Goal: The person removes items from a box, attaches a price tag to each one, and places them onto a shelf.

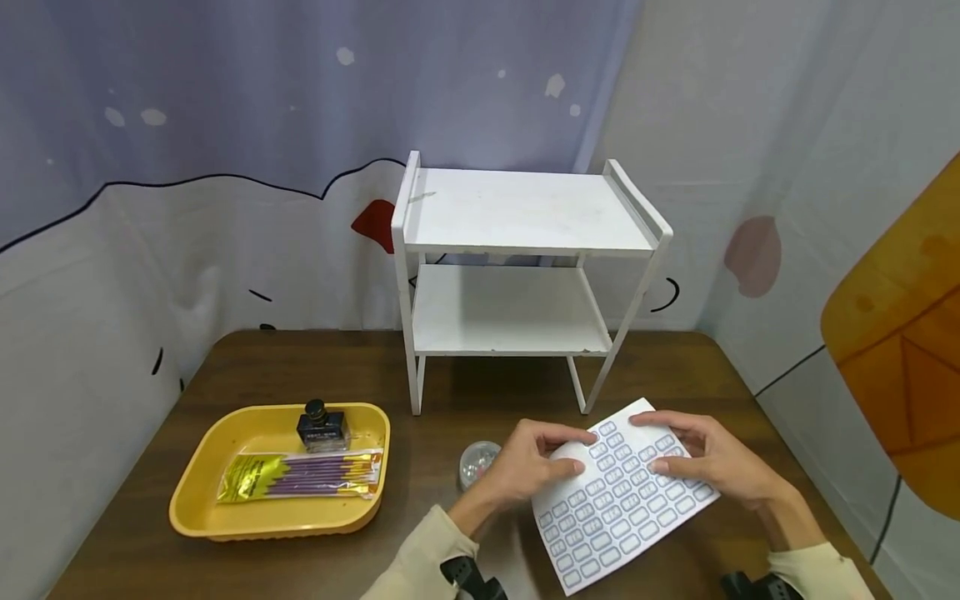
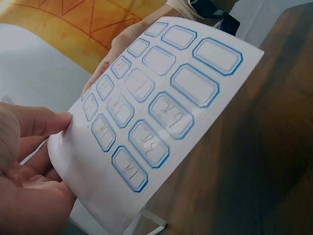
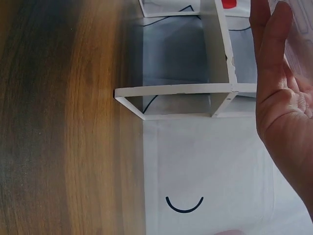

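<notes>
Both hands hold a white sheet of blue-bordered sticker labels (image 1: 611, 508), tilted above the table. My left hand (image 1: 521, 467) pinches its left upper edge, thumb on top and fingers beneath. My right hand (image 1: 708, 458) grips the right side, with the thumb over the labels. Handwritten marks show on several labels of the sheet (image 2: 159, 107) in the left wrist view, while a few near one corner are blank. Only a sliver of the sheet (image 3: 304, 41) appears beside the right hand (image 3: 283, 103) in the right wrist view.
A small clear round container (image 1: 477, 460) stands by my left wrist. On the left, a yellow tray (image 1: 187, 508) holds a dark ink bottle (image 1: 322, 429) and a packet of purple sticks (image 1: 300, 477). A white two-tier shelf (image 1: 525, 212) stands at the back of the wooden table (image 1: 420, 500).
</notes>
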Available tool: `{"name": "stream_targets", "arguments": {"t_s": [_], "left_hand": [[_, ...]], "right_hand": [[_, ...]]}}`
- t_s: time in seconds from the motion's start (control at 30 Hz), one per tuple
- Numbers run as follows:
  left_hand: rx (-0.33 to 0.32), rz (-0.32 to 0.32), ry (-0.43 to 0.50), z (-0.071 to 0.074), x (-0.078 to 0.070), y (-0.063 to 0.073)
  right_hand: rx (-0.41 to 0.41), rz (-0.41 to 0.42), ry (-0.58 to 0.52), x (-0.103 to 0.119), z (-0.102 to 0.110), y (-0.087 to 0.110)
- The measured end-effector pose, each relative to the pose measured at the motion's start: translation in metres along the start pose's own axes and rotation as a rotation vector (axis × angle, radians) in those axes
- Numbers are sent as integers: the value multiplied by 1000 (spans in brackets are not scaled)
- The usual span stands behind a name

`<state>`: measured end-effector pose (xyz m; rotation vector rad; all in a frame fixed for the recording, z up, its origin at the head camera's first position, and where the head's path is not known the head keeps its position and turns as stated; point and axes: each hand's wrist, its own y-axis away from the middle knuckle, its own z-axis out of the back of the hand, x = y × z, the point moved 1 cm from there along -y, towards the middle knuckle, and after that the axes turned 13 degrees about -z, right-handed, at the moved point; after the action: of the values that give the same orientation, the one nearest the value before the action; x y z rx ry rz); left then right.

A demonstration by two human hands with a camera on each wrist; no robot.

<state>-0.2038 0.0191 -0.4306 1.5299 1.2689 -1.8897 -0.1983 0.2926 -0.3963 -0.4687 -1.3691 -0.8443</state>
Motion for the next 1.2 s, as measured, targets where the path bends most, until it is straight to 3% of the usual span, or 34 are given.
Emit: {"name": "stream_targets", "arguments": {"t_s": [0.17,0.3,0.5,0.77,1.2], "left_hand": [[87,0,37,2,-3,0],[112,-14,48,2,-3,0],[83,-41,89,1,-1,1],[50,-1,118,-2,-1,3],[14,9,126,-3,3,6]], "right_hand": [[92,14,-86,1,-1,-1],[126,9,-118,1,-3,-5],[125,1,-110,0,-5,-7],[139,9,-113,-1,-7,-9],[95,2,-85,2,-6,-8]]}}
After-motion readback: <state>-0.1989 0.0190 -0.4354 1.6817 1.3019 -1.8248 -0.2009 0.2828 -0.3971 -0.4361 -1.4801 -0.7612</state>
